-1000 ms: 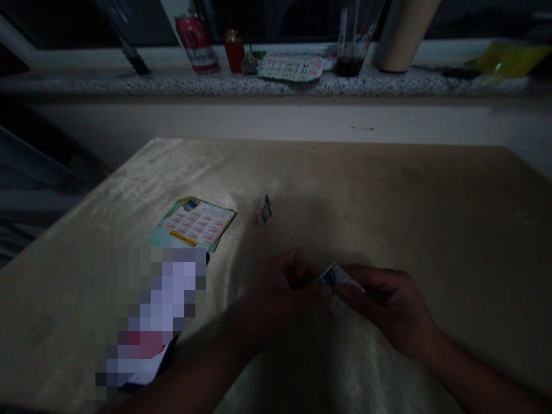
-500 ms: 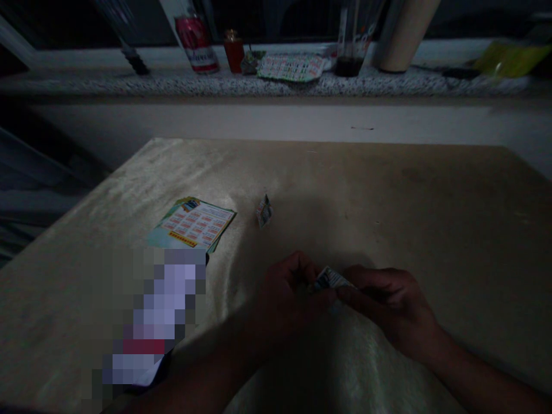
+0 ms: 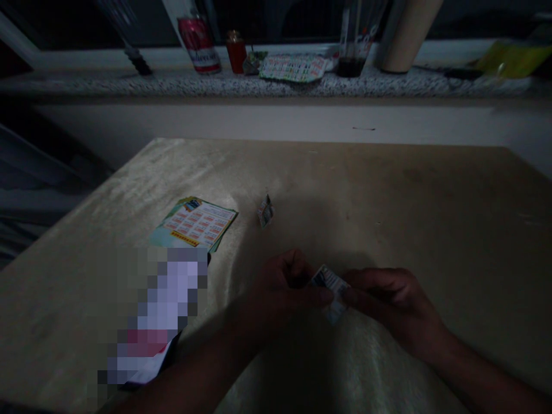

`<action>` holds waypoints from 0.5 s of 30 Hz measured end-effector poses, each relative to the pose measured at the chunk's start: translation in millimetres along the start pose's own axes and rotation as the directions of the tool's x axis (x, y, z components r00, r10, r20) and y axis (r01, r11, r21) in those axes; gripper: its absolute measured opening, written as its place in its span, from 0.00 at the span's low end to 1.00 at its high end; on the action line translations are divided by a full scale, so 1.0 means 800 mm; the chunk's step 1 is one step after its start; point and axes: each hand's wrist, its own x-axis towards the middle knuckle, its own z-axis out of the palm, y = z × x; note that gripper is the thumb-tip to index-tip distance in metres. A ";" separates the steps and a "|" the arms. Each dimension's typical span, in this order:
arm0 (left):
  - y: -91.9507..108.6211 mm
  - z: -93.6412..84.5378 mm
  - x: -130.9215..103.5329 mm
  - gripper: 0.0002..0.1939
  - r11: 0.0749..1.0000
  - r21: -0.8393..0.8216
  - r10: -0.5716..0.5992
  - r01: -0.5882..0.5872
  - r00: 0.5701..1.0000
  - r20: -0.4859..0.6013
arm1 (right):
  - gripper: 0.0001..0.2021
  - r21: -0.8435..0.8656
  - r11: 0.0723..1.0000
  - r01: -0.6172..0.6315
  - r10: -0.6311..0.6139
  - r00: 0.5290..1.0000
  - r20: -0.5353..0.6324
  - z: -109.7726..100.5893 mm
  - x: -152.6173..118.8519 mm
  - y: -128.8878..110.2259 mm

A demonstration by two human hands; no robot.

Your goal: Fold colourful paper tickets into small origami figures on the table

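Observation:
Between my two hands is a small folded paper card with dark and pale print. My left hand pinches its left side with thumb and fingers. From the right, my right hand pinches the opposite side, the two thumbs close together on the near face. Farther off on the table stands another small folded paper, upright with a crease. To its left lies a stack of printed cards with rows of red and white boxes. The dim light hides the fingertips behind the card.
A blurred-out phone lies left of my left forearm on the table. Along the granite windowsill stand a red can, an orange bottle, a printed packet, a glass with dark liquid and a tan cylinder.
The card in my hands has turned or opened so that more of its face shows, with its lower corner now visible below my thumbs. My hands have barely moved.

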 end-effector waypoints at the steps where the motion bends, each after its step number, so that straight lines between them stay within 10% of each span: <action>1: 0.000 0.000 0.000 0.29 1.000 -0.011 -0.003 0.003 1.000 0.009 | 0.10 0.027 1.000 0.012 -0.012 1.000 0.029 -0.001 0.000 -0.002; 7: 0.001 0.002 0.000 0.28 0.999 -0.034 -0.016 0.017 0.999 0.031 | 0.08 0.104 0.992 0.071 -0.085 0.987 0.136 -0.003 0.001 -0.004; 15: 0.004 -0.003 0.001 0.29 1.000 -0.021 -0.010 0.010 1.000 0.020 | 0.08 -0.031 0.998 0.049 -0.049 0.999 -0.023 -0.001 -0.001 0.002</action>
